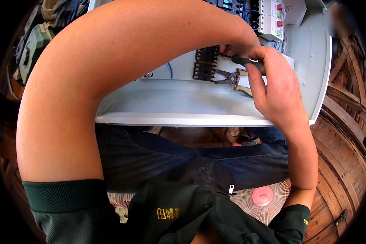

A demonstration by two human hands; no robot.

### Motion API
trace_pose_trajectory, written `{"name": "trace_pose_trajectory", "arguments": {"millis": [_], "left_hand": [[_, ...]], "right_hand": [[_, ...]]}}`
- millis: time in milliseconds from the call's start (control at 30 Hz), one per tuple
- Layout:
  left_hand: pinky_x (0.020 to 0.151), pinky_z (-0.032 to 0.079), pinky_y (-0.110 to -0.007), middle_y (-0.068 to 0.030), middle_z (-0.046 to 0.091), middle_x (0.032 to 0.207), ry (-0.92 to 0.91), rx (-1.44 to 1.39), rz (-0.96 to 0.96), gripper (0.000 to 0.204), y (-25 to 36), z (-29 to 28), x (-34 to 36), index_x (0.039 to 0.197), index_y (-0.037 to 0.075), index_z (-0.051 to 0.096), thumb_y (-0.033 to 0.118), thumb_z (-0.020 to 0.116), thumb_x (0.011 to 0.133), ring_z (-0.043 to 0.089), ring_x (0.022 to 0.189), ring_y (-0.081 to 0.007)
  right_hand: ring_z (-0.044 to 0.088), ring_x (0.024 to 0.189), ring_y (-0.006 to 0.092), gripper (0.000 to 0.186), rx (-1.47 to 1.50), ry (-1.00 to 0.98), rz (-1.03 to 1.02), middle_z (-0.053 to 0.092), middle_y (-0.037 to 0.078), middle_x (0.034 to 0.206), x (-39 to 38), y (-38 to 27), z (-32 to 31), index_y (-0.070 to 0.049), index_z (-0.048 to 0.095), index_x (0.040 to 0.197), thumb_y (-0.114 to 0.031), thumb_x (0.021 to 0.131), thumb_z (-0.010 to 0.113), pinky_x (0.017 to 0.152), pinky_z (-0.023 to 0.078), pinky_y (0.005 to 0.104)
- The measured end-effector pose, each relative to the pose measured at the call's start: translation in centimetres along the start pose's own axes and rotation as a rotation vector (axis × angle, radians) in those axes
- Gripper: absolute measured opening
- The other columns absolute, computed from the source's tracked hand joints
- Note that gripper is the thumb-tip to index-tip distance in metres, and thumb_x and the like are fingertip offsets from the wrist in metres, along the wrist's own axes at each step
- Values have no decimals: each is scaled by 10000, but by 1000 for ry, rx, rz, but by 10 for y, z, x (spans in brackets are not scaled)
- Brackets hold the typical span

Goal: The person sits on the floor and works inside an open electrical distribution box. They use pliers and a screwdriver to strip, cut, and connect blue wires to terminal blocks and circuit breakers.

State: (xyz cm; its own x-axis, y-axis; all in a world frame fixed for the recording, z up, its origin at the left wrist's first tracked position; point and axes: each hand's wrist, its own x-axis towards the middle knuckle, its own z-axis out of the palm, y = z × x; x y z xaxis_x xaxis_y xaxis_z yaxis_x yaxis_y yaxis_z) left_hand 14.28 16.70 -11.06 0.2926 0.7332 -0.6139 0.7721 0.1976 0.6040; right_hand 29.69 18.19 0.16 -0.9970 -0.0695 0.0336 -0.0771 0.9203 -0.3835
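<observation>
My right hand (pixel 274 83) is closed around the dark green handle of a screwdriver (pixel 240 60). The screwdriver's shaft points left at a black terminal block (pixel 205 65) with rows of screws; whether its tip sits in a screw is too small to tell. Reaching over from the left, my left hand (pixel 242 45) is bent down just above the screwdriver, beside the block. Its few visible fingers look curled, and what they hold is hidden by the hand itself. Wire strippers (pixel 232 78) with pale and green handles lie between the block and my right hand, jaws toward the block.
All this is inside a light grey metal enclosure (pixel 183 97) whose raised front edge (pixel 191 119) crosses above my legs. Breakers with red and green buttons (pixel 271 20) and blue wires stand at the back. A round fan guard (pixel 263 197) is below right; a green case (pixel 34 49) stands left.
</observation>
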Motion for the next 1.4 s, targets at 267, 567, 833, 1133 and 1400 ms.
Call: {"name": "trace_pose_trajectory", "arguments": {"millis": [267,567,833,1133,1400], "left_hand": [[723,584,-351,-129,716,985,47,-123,-53,248,3,0,-6,1077,11,677,134,560,896,720,783,-234],[726,581,-359,-109,711,997,44,-142,-85,254,2,2,1,1072,26,680,162,554,897,714,780,-230],[723,577,-359,-108,708,964,44,-145,-61,294,2,0,-3,1066,28,680,242,600,881,703,770,-229],[633,582,-335,-123,677,997,29,-133,-25,299,1,2,3,1127,24,648,199,611,888,678,729,-246],[629,572,-341,-123,681,971,28,-94,-19,299,2,0,-2,1098,21,660,218,629,876,676,707,-246]], "right_hand": [[604,876,363,246,26,-13,6,608,178,985,2,0,-3,6,540,1086,7,870,657,764,486,413],[595,853,371,297,27,18,-44,615,161,918,4,0,-3,-17,543,1035,8,786,704,768,486,438],[612,816,373,246,51,26,19,610,150,872,3,-1,1,-24,539,1001,-46,829,713,716,495,444],[581,794,348,213,43,27,-67,577,162,916,4,1,-2,14,548,1033,58,847,642,706,477,393],[575,853,371,278,47,26,-38,551,156,895,4,1,1,-20,537,996,65,764,664,750,481,449]]}}
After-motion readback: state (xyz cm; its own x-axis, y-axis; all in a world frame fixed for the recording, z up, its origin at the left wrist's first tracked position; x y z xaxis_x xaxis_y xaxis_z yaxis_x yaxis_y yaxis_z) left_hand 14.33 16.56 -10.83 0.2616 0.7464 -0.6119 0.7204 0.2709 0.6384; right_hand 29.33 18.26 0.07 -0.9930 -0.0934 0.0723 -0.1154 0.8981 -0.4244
